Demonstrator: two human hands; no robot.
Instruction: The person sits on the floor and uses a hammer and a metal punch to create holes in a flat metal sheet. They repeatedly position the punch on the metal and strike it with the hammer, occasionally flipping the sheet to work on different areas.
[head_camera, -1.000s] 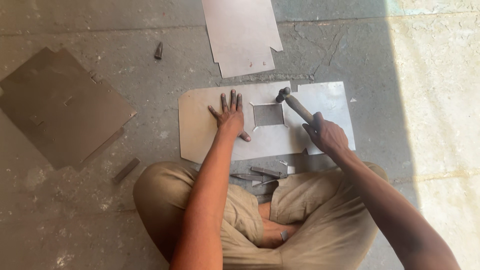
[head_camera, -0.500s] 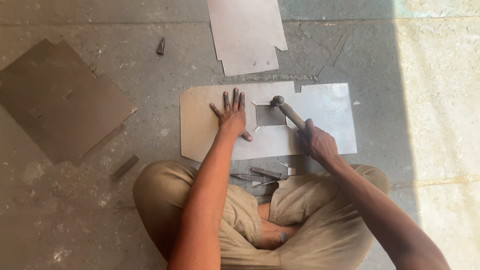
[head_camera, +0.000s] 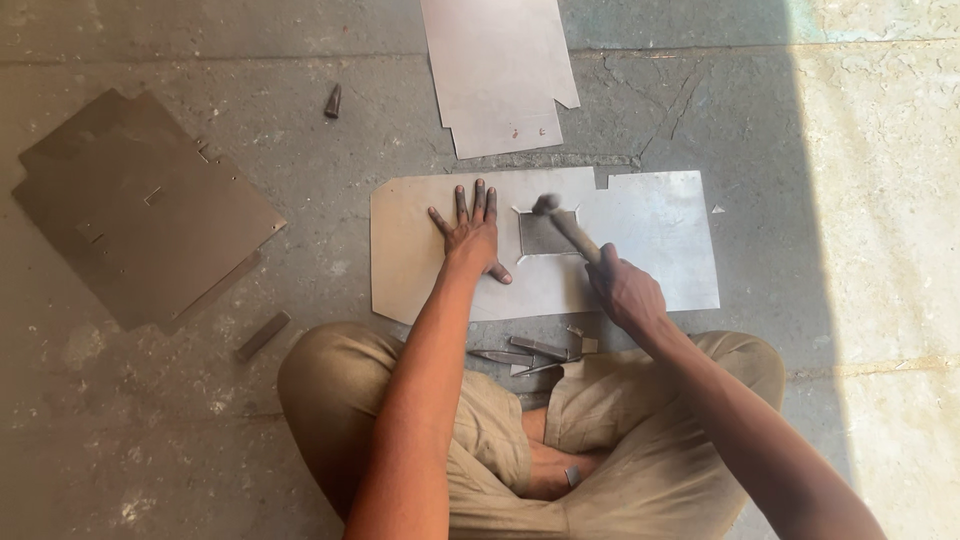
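Matt metal sheet; rough concrete floor.

The metal sheet in front of the person is pale silvery grey, with a darker grey square cut-out in its middle. The sheet above it is a dull pinkish grey. The stacked plates at the side look brownish grey. The floor is mottled, cracked grey concrete, bleached cream in sunlight. The trousers are khaki.
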